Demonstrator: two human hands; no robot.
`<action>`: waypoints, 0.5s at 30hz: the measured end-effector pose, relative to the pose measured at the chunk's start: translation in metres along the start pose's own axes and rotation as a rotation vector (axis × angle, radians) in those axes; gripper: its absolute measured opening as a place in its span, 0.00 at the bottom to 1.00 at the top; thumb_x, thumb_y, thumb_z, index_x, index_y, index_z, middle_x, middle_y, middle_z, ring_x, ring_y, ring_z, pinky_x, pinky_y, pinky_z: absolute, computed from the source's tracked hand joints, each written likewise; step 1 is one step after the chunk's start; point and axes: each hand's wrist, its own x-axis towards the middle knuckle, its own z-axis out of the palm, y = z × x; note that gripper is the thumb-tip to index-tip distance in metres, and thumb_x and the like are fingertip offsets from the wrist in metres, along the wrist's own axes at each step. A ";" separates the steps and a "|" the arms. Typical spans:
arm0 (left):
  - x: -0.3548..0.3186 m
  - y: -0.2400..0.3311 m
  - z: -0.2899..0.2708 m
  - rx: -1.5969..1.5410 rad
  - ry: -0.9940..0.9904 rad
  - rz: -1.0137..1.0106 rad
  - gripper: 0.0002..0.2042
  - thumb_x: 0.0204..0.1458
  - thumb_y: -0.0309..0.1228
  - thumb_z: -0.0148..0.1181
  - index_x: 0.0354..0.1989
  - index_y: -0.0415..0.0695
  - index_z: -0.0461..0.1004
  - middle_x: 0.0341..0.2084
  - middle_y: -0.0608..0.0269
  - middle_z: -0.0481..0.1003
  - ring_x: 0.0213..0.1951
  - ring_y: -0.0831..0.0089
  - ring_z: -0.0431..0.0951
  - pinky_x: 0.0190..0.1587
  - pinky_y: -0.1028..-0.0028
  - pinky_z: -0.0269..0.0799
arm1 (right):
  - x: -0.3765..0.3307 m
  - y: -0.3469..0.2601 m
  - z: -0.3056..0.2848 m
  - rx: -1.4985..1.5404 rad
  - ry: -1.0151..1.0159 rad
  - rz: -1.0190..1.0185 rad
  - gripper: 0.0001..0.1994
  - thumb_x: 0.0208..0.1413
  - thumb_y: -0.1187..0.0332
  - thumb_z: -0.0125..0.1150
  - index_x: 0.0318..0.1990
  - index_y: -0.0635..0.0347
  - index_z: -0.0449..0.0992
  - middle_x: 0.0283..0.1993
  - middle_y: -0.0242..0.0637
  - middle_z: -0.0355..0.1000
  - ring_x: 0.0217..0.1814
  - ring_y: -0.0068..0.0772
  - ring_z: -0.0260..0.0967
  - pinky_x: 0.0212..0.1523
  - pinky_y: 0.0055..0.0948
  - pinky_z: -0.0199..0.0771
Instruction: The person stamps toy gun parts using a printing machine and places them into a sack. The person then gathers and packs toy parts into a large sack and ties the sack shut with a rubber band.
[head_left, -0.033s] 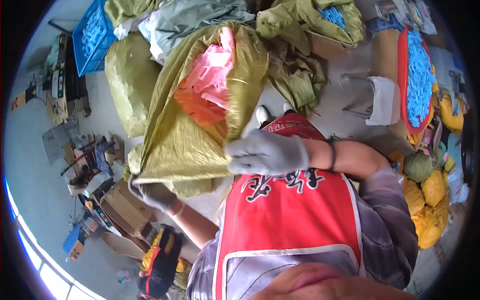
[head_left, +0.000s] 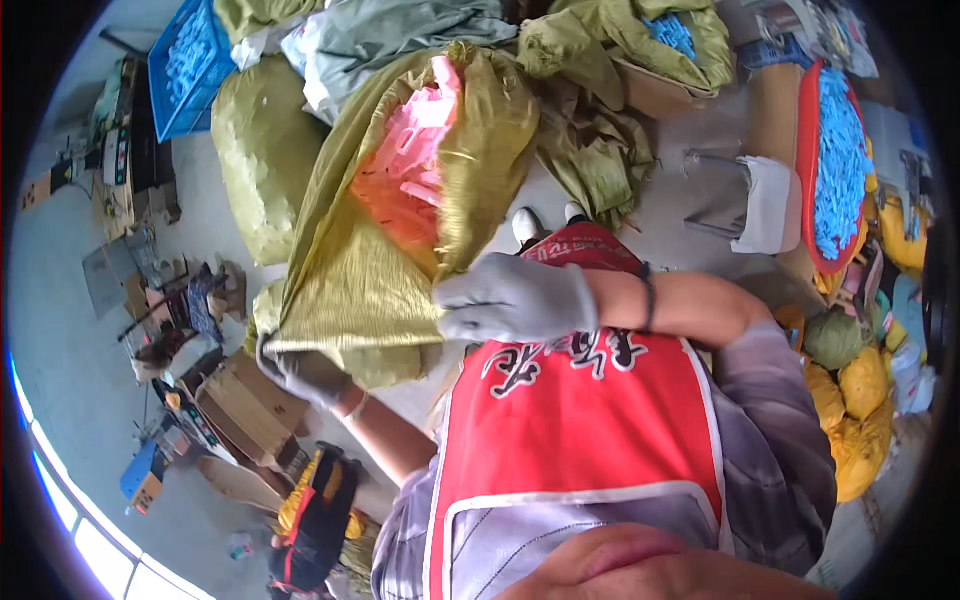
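Note:
A large olive-green woven sack (head_left: 370,300) gapes in front of me, its near edge pulled taut between my two gloved hands. Pink plastic pieces (head_left: 415,130) fill its opening; lower down they look orange through the weave. My left hand (head_left: 305,375), in a grey glove, is closed on the left corner of the sack's edge. Gripping the right end of that edge, my right hand (head_left: 518,298) is closed in front of my red apron (head_left: 590,430). The fingertips of both hands are partly hidden by the fabric.
A full green sack (head_left: 262,160) stands to the left, beyond it a blue crate (head_left: 190,75) of blue pieces. On the right are a red tray (head_left: 808,165) heaped with blue pieces and a stool (head_left: 768,205). Cardboard boxes (head_left: 245,410) and another person (head_left: 315,530) are at lower left.
My right hand has shifted a little left with its end of the sack's edge. The sack's opening is slightly narrower; my left hand has hardly moved.

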 end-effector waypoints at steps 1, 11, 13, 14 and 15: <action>0.008 -0.007 -0.004 0.795 -0.102 0.333 0.13 0.59 0.28 0.44 0.49 0.38 0.68 0.45 0.53 0.71 0.45 0.67 0.71 0.51 0.70 0.67 | 0.009 0.011 0.013 -0.025 -0.019 0.067 0.12 0.58 0.65 0.53 0.27 0.64 0.65 0.22 0.48 0.65 0.24 0.50 0.63 0.27 0.37 0.62; -0.054 -0.018 0.150 0.419 -1.226 -0.515 0.26 0.53 0.37 0.59 0.58 0.36 0.63 0.44 0.55 0.74 0.44 0.71 0.73 0.50 0.73 0.67 | 0.033 0.053 0.011 -0.327 -0.290 -0.167 0.11 0.56 0.63 0.53 0.36 0.62 0.74 0.29 0.44 0.73 0.30 0.46 0.72 0.33 0.38 0.71; -0.075 -0.026 0.184 0.102 -1.239 -0.901 0.17 0.53 0.34 0.59 0.47 0.37 0.70 0.35 0.65 0.74 0.37 0.80 0.72 0.41 0.79 0.68 | 0.031 0.054 -0.002 -0.234 -0.345 -0.296 0.11 0.56 0.63 0.52 0.34 0.62 0.74 0.29 0.43 0.73 0.34 0.43 0.72 0.36 0.38 0.70; -0.081 -0.027 0.192 0.085 -1.155 -0.924 0.13 0.54 0.32 0.58 0.44 0.38 0.71 0.34 0.68 0.74 0.35 0.81 0.71 0.39 0.80 0.68 | 0.030 0.047 -0.014 -0.241 -0.478 -0.125 0.12 0.56 0.61 0.51 0.36 0.61 0.73 0.32 0.44 0.73 0.37 0.45 0.72 0.39 0.40 0.69; -0.082 -0.031 0.198 0.068 -1.073 -0.944 0.10 0.54 0.30 0.57 0.41 0.39 0.72 0.32 0.71 0.73 0.34 0.83 0.70 0.37 0.81 0.68 | 0.031 0.041 -0.028 -0.251 -0.607 0.045 0.13 0.57 0.60 0.49 0.37 0.61 0.73 0.35 0.45 0.73 0.40 0.47 0.71 0.42 0.41 0.67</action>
